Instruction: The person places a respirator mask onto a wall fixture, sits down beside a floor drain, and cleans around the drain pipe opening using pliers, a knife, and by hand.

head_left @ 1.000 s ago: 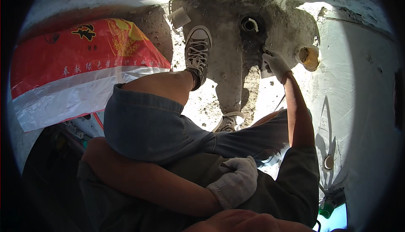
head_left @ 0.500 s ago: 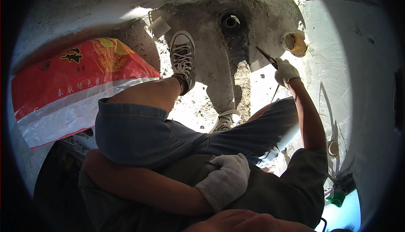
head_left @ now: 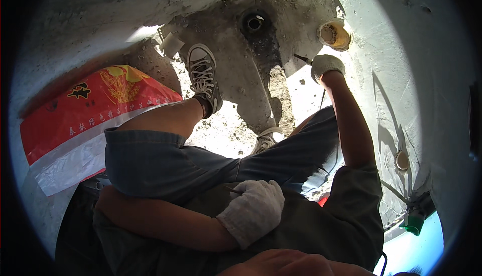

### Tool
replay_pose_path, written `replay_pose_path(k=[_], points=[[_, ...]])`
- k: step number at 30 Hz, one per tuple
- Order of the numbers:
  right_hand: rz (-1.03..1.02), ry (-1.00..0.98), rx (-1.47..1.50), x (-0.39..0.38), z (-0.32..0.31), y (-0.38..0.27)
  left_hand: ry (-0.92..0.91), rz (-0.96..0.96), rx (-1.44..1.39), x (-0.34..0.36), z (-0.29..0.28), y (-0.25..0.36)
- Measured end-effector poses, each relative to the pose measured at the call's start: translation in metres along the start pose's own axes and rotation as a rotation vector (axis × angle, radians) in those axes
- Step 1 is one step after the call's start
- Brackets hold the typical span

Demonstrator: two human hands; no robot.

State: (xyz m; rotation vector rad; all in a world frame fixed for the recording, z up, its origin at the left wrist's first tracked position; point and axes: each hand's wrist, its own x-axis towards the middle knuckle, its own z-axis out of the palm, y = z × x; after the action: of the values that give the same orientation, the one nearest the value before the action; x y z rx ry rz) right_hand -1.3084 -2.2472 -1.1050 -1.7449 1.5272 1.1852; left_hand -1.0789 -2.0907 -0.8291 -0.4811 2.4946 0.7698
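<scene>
My right hand [head_left: 327,67], in a pale work glove, reaches forward on the right side. Its fingers are closed round a slim dark pen-like tool [head_left: 303,58] whose narrow end points left, over the sunlit ground. A thin dark line hangs below that hand; I cannot tell whether it is a cord. Just beyond it, a yellowish round cup [head_left: 335,35] sits by the grey wall. In a white glove, my left hand [head_left: 256,211] rests closed against my belly. A thin, pointed piece [head_left: 232,189] sticks out of its fist; the rest is hidden inside the glove.
A red and white printed sack [head_left: 95,108] lies at the left. Ahead is a dark ring-shaped hole [head_left: 254,22] in the grey surface. My sneaker [head_left: 203,78] stands on rubble. A curved grey wall [head_left: 391,50] rises at the right, with a green-ended object [head_left: 413,224] near its foot.
The whole view has shifted, moving the scene up and left on the right side. The tool in my right hand lies flatter, with less of it showing. My left hand stays at my belly.
</scene>
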Motion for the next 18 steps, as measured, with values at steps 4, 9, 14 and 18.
replay_pose_path(k=[4,9,14,18], points=[[-0.035,0.035,0.005,-0.002,-0.005,-0.005,0.004,-0.021,-0.006,-0.002,-0.001,0.003],[-0.026,0.098,-0.003,-0.003,-0.002,-0.006,0.008,-0.009,-0.061,0.003,-0.002,0.0],[-0.034,0.076,-0.006,0.0,-0.004,-0.01,0.053,-0.01,-0.067,0.003,0.003,0.002],[-0.079,0.117,-0.015,-0.001,-0.008,-0.018,0.012,-0.026,-0.047,0.002,0.0,0.007]])
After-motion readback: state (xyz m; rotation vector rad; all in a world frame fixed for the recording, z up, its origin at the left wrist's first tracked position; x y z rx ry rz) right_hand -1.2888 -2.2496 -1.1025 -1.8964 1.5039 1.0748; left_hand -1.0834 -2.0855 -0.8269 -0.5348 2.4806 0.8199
